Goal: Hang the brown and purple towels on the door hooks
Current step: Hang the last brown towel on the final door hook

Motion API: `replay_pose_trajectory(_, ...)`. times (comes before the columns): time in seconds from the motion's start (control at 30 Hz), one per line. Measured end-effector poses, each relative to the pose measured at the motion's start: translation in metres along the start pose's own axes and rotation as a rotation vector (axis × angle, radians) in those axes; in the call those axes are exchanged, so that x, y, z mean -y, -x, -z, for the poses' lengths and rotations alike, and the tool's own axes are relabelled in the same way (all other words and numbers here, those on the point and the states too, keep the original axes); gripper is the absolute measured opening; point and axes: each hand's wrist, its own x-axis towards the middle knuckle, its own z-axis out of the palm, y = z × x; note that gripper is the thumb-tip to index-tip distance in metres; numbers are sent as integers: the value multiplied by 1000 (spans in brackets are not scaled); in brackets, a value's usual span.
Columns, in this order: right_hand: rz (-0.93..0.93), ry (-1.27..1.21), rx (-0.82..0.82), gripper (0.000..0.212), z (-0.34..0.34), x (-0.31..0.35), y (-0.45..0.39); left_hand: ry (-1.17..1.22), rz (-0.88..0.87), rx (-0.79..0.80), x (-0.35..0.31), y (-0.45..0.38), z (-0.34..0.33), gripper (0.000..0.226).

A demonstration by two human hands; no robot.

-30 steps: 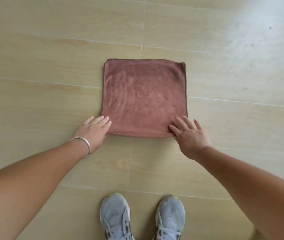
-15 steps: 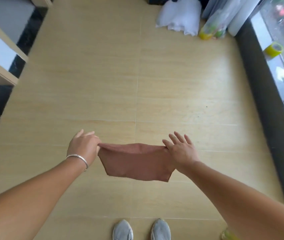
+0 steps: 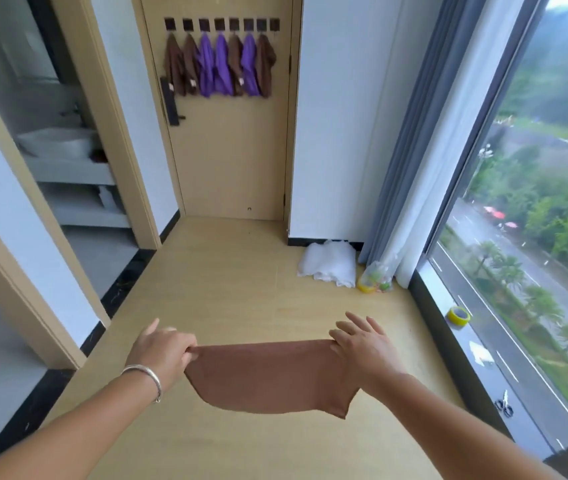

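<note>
Left hand (image 3: 163,349): grip closed on the left top corner of the brown towel (image 3: 270,377); the pinching fingertips are hidden behind the cloth edge. Bracelet (image 3: 147,375) on that wrist. Towel hangs in the air between the two grips, top edge taut, lower edge sagging toward the person; its loop or tag cannot be made out. Right hand (image 3: 362,344): thumb side holds the right top corner, the other fingers spread straight; the contact itself is hidden under the palm. Both forearms are cut off by the lower frame edge.

Far beyond the grips, the door (image 3: 230,150) carries a row of hooks (image 3: 222,24) with brown and purple towels hung (image 3: 218,65); the rightmost hook looks bare, blurred.

Versus 0.5 s ago: the view has tilted up from the floor to the door; shoes gone from view; the hold is unchanged.
</note>
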Motion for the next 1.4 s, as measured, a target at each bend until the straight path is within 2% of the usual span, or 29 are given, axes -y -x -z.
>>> replay_pose_trajectory(0.27, 43, 143, -278, 34, 216, 0, -32, -130, 50, -152, 14, 1, 223, 25)
replay_pose_trajectory(0.53, -38, 118, -437, 41, 332, 40, -36, -117, 79, -414, 53, 28, 336, 30)
replay_pose_trajectory(0.73, -41, 132, -511, 40, 365, 57, -41, -106, 74, -548, 76, 24, 368, 35)
replay_pose_trajectory(0.93, -24, 117, -539, 41, 381, 55, -67, -101, 76, -606, 89, -7, 375, 38)
replay_pose_trajectory(1.13, -23, 105, -544, 42, 376, 32, -133, -112, 113, -597, 89, -84, 370, 36)
replay_pose_trajectory(1.4, -2, 143, -558, 41, 393, -37, -243, -134, 106, -639, 73, -219, 379, 34)
